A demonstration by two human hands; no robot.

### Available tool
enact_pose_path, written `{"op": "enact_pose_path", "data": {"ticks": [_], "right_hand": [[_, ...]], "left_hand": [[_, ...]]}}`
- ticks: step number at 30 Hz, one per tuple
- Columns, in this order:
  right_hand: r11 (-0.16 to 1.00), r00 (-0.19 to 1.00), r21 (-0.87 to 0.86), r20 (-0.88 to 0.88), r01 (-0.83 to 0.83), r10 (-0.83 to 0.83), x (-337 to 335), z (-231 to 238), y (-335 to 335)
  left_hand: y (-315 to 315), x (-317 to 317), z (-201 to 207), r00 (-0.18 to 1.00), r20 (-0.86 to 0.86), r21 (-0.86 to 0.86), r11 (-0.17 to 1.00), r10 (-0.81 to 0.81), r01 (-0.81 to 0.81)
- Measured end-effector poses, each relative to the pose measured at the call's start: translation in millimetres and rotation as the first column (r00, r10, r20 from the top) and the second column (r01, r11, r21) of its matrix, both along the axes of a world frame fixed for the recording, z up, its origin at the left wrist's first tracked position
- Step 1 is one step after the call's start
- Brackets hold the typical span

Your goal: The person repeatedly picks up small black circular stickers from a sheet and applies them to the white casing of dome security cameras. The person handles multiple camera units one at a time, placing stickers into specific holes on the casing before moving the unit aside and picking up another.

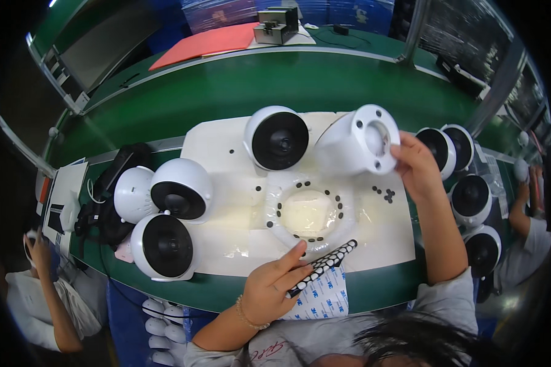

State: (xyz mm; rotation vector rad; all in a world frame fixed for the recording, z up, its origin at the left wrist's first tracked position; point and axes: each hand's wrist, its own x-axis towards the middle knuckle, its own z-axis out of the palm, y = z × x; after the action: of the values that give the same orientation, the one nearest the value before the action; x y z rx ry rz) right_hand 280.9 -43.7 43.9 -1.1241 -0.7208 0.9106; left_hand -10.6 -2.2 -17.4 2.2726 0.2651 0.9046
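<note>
My right hand (417, 162) grips the rim of a white camera (343, 144) tipped on its side. Its round base faces me, with dark pads around a central hollow. My left hand (269, 287) holds a black strip with white dots (324, 266), its index finger stretched toward a small black pad at the fingertip. Under the strip hangs a printed white and blue backing sheet (321, 300). Between my hands, a white padded ring (275, 229) lies on the pale board (226, 244), with several small black pads stuck on it.
An upright white camera (278, 137) stands behind the ring. Several more cameras sit at left (165, 244) and right (471, 196). Black cables and a pouch (113, 223) lie at far left. A metal box (275, 27) stands on the back shelf. Other people work on both sides.
</note>
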Motion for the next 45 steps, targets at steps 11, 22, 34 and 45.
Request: {"op": "enact_pose_path", "data": {"ticks": [11,22,34,45], "right_hand": [[0.776,-0.147,-0.033,0.976,0.630,0.161,110,-85,91],[0.908,0.850,-0.191,0.322,-0.372,0.416,-25,-34,145],[0.810,0.836,-0.547,0.330,-0.210,0.439,-25,29,44],[0.843,0.815,-0.046,0.236,-0.535,0.530,-47,-52,-43]], "left_hand": [[1,1,7,1.000,0.025,-0.014,1.000,-0.010,0.010],[2,-6,4,0.998,-0.041,0.033,0.998,-0.045,0.046],[0,-9,9,0.977,0.138,0.079,0.985,-0.164,0.154],[2,-6,11,0.994,0.081,-0.252,0.964,-0.070,0.088]]}}
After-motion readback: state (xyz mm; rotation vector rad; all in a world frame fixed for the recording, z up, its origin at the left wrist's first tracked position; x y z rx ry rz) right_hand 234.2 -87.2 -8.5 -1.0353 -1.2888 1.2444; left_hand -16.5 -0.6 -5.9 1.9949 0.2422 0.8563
